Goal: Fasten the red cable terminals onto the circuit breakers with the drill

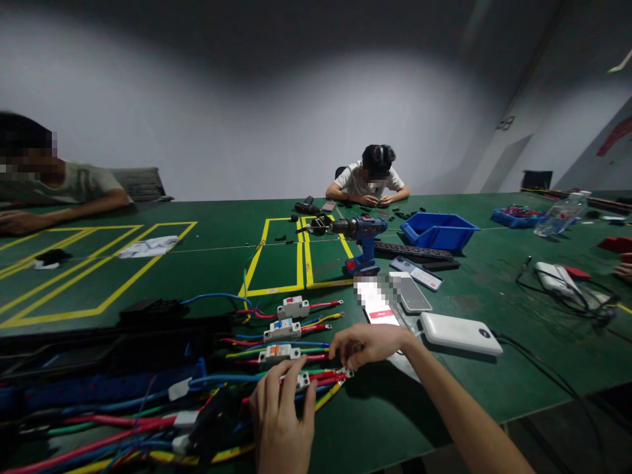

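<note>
A small white circuit breaker point(302, 380) is worked on at the near edge of a green worktable point(395, 408); it is pressed flat under the left hand point(280, 415), whose fingers are spread apart and laid over it and over the cables beside it, nothing being clamped; the red lead ends point(332, 376) at the breaker's right side are pinched by the right hand point(368, 345), whose fingertips are drawn together on them. Three more breakers are lined up just beyond, one with a red tab point(293, 307), one with a blue tab point(282, 329) and one with an orange tab point(275, 354), each fitted with coloured wires tipped with terminals; a thick bundle of red, blue, yellow and green cables point(113, 421) is spread to the left, partly under a black casing point(99, 349). Just right of the hands a white power bank point(461, 333) is seen lying flat, with two phones point(395, 299) beyond it; a blue cordless drill point(363, 240) is stood upright farther back, near a blue plastic bin point(437, 230) and a black power strip point(415, 253). Yellow tape outlines point(276, 263) are marked on the table. A seated person point(370, 179) is shown bent over small parts at the far side, and another person's arm point(59, 207) is rested on the table at the left; a clear bottle point(560, 214) is seen at the far right.
</note>
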`<action>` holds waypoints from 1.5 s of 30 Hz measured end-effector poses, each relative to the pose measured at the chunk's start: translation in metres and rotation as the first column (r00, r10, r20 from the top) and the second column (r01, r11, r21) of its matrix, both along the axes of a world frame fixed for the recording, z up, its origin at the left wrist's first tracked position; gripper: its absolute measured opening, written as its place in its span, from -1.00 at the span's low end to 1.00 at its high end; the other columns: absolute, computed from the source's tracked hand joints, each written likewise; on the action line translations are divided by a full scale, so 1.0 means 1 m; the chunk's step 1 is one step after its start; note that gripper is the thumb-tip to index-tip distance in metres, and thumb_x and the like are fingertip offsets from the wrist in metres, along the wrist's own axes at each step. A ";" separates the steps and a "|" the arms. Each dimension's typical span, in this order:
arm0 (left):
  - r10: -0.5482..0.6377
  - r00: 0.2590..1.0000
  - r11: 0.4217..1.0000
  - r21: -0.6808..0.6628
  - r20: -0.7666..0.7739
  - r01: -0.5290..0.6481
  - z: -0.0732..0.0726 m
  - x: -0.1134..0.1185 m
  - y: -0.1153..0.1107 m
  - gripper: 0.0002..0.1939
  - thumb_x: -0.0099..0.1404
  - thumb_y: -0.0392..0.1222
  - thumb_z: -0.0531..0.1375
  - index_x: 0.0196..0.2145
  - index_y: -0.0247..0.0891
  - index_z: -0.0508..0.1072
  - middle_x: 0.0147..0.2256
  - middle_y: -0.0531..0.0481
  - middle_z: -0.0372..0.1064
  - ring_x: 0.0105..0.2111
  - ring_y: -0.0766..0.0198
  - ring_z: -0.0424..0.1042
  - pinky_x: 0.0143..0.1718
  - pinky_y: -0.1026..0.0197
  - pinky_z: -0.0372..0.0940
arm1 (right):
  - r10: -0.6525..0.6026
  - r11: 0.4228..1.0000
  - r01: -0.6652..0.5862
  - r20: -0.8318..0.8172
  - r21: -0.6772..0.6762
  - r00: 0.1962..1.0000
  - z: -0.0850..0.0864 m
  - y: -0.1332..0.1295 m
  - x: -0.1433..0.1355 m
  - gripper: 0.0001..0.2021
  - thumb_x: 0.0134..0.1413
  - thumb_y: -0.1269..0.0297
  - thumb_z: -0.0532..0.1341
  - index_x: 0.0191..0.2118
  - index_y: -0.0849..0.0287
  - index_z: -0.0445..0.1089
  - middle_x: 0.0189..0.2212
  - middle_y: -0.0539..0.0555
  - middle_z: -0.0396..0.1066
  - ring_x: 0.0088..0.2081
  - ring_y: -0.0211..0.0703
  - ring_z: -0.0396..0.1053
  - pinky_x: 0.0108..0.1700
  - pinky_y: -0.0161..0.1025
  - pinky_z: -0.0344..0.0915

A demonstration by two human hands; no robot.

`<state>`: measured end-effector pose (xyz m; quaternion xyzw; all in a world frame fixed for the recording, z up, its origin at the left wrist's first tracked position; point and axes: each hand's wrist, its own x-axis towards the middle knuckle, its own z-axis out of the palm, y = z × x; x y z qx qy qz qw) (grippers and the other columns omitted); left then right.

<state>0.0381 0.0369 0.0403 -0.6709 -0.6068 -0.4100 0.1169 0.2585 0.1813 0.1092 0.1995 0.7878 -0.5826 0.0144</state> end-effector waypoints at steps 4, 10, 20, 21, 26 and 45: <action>-0.004 1.000 1.000 -0.015 0.004 0.004 -0.001 -0.001 0.000 -0.57 0.29 -0.08 0.24 0.10 -0.10 0.37 -0.06 -0.07 0.37 -0.06 0.11 0.32 -0.02 0.02 0.17 | -0.014 1.000 0.014 -0.002 0.003 1.000 -0.001 0.000 0.000 -0.53 0.08 0.27 0.32 0.11 0.26 0.34 -0.25 0.09 0.47 -0.24 -0.19 0.45 -0.16 -0.27 0.37; -0.001 1.000 1.000 0.000 0.003 0.001 0.000 -0.001 -0.001 -0.57 0.28 -0.08 0.24 0.10 -0.10 0.37 -0.07 -0.07 0.37 -0.07 0.10 0.32 -0.03 0.02 0.18 | -0.024 1.000 0.024 0.008 -0.015 1.000 0.001 -0.001 -0.001 -0.55 0.06 0.32 0.31 0.10 0.25 0.34 -0.26 0.06 0.46 -0.25 -0.22 0.44 -0.17 -0.30 0.36; 0.006 0.999 1.000 -0.020 0.036 -0.005 0.000 0.002 -0.001 -0.57 0.28 -0.10 0.25 0.10 -0.10 0.36 -0.06 -0.08 0.36 -0.06 0.10 0.32 -0.01 0.01 0.19 | -0.048 0.998 0.049 0.014 -0.036 0.999 0.001 -0.004 0.000 -0.63 0.18 0.28 0.23 0.09 0.22 0.33 -0.28 0.04 0.45 -0.34 -0.28 0.44 -0.26 -0.33 0.34; 0.005 0.999 1.000 -0.019 0.037 -0.004 0.000 0.002 -0.001 -0.57 0.28 -0.11 0.25 0.10 -0.10 0.36 -0.06 -0.07 0.36 -0.05 0.11 0.31 -0.02 0.01 0.19 | -0.058 0.998 0.059 0.020 -0.004 0.998 0.004 -0.004 0.000 -0.63 0.18 0.26 0.24 0.09 0.21 0.34 -0.28 0.04 0.46 -0.32 -0.27 0.44 -0.24 -0.33 0.34; -0.015 1.000 1.000 -0.005 0.022 0.015 -0.003 -0.001 -0.001 -0.55 0.27 -0.11 0.25 0.11 -0.11 0.36 -0.04 -0.08 0.35 -0.04 0.11 0.31 -0.01 0.01 0.21 | -0.270 0.935 0.293 -0.133 0.199 0.954 0.024 -0.003 0.002 -0.70 0.22 0.12 0.23 -0.02 0.18 0.42 -0.21 0.07 0.47 -0.20 -0.21 0.42 -0.13 -0.27 0.35; 0.007 0.997 0.999 -0.035 0.080 -0.004 -0.008 -0.003 -0.003 -0.55 0.30 0.04 0.21 0.11 -0.04 0.39 0.00 -0.08 0.39 -0.01 0.08 0.36 -0.02 -0.03 0.25 | -0.406 0.221 0.753 -0.644 0.620 0.649 0.179 0.022 0.030 -0.63 0.21 0.21 0.23 0.12 0.03 0.31 0.14 0.10 0.31 0.20 -0.04 0.27 0.22 0.07 0.28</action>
